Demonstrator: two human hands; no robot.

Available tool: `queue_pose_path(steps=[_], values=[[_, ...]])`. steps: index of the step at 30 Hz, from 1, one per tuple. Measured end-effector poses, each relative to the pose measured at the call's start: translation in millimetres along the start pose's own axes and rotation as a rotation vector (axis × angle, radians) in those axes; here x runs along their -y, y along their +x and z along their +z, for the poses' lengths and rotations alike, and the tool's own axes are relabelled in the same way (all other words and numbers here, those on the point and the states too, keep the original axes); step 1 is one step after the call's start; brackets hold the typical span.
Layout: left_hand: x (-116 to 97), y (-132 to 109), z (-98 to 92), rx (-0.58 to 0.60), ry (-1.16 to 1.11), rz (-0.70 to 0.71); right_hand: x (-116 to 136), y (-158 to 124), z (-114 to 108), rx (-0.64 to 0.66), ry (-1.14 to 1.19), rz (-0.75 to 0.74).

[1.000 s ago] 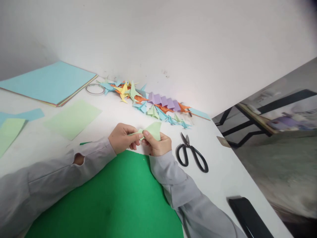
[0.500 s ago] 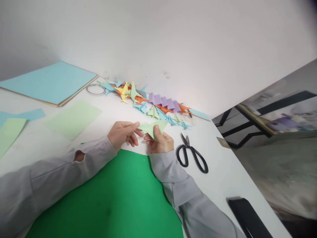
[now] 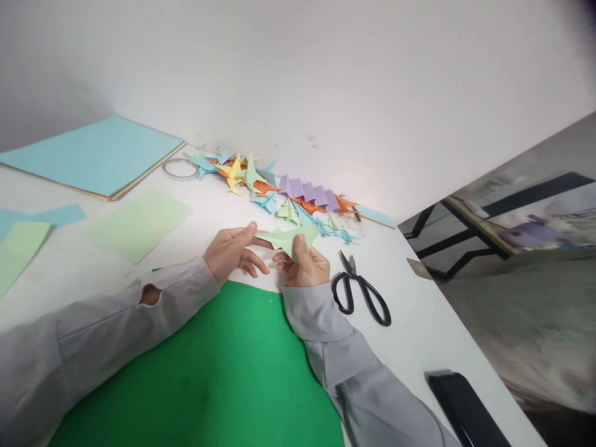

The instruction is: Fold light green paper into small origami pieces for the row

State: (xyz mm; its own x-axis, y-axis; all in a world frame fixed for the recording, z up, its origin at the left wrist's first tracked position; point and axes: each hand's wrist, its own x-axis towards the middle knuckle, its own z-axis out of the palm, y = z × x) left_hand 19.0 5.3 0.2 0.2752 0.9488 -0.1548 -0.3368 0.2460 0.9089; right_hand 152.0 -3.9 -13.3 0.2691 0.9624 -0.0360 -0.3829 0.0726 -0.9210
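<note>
A folded piece of light green paper [image 3: 284, 239], pointed toward the left, is held up above the white table. My right hand [image 3: 307, 264] pinches its wider right part, thumb on top and fingers beneath. By the pointed tip is my left hand [image 3: 230, 251], its thumb raised and its fingers apart. Its index finger lies along the paper's underside, partly hidden. Black-handled scissors [image 3: 354, 282] rest just right of my right hand. Beyond both hands lie several folded paper shapes [image 3: 235, 171] in yellow, orange, blue and green.
A stack of coloured sheets [image 3: 102, 155] lies at the back left, beside a roll of tape [image 3: 180, 168]. Flat green paper [image 3: 139, 225] is left of my hands. Purple pleated paper [image 3: 307, 191] lies near the wall. A black object [image 3: 465, 406] sits by the right table edge.
The folded green paper has shifted slightly right with my right hand. My left thumb has drawn back and up from its tip, leaving more of the point visible.
</note>
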Motion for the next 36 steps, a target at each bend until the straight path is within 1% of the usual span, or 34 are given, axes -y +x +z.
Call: queue_pose_path(steps=[2, 4, 6, 7, 8, 10, 11, 12, 14, 15, 17, 19, 21, 22, 24, 26, 28, 29, 31, 32, 33, 34, 36], values=[[0, 0, -0.5, -0.018, -0.038, 0.009, -1, 0, -1, -0.041, -0.018, -0.042], [1, 1, -1.6, -0.072, -0.059, 0.020, -1, 0, -2, -0.085, -0.081, -0.123], [2, 1, -2.6, -0.085, -0.041, 0.013, -2, -2, -3, -0.107, -0.214, -0.269], [2, 1, -2.8, -0.066, -0.026, 0.005, -3, -3, -4, -0.090, -0.302, -0.375], [2, 1, -2.9, -0.034, -0.013, -0.002, -4, -3, -6, -0.045, -0.396, -0.505], [1, 1, -2.5, 0.026, -0.024, 0.001, -7, -2, -10, 0.105, -0.581, -0.801], [1, 0, -2.2, 0.041, -0.044, 0.012, -8, -1, -12, 0.185, -0.664, -0.940], [1, 0, -2.0, 0.049, -0.066, 0.026, -9, 0, -13, 0.242, -0.745, -1.049], [2, 0, -1.8, 0.064, -0.097, 0.049, -11, 1, -16, 0.283, -0.902, -1.181], [3, 0, -1.9, 0.064, -0.097, 0.057, -11, 1, -16, 0.284, -0.971, -1.214], [5, 1, -2.5, 0.054, -0.078, 0.060, -9, -2, -15, 0.301, -1.059, -1.232], [7, 3, -3.3, 0.036, -0.091, 0.061, -6, -7, -12, 0.366, -1.061, -1.199], [7, 4, -3.8, 0.013, -0.152, 0.060, -3, -12, -11, 0.436, -0.999, -1.129], [7, 5, -4.0, 0.003, -0.179, 0.062, -2, -14, -11, 0.447, -0.957, -1.093], [5, 5, -4.4, -0.010, -0.174, 0.062, -2, -13, -12, 0.413, -0.867, -0.999], [4, 4, -5.6, 0.007, -0.075, 0.051, -4, -9, -14, 0.326, -0.749, -0.839], [2, 2, -7.4, 0.055, 0.067, 0.043, -6, -2, -15, 0.262, -0.570, -0.599], [2, 1, -8.5, 0.089, 0.136, 0.040, -6, 0, -16, 0.256, -0.470, -0.460], [2, 1, -10.5, 0.160, 0.239, 0.035, -6, 3, -15, 0.288, -0.329, -0.189], [2, 1, -11.3, 0.184, 0.274, 0.031, -5, 3, -14, 0.300, -0.293, -0.095], [3, 1, -11.9, 0.198, 0.298, 0.026, -4, 2, -12, 0.305, -0.266, -0.031], [3, 1, -12.3, 0.196, 0.312, 0.021, -3, 1, -11, 0.300, -0.242, 0.001], [3, 2, -12.1, 0.147, 0.294, 0.027, -1, 0, -9, 0.276, -0.183, 0.009]])
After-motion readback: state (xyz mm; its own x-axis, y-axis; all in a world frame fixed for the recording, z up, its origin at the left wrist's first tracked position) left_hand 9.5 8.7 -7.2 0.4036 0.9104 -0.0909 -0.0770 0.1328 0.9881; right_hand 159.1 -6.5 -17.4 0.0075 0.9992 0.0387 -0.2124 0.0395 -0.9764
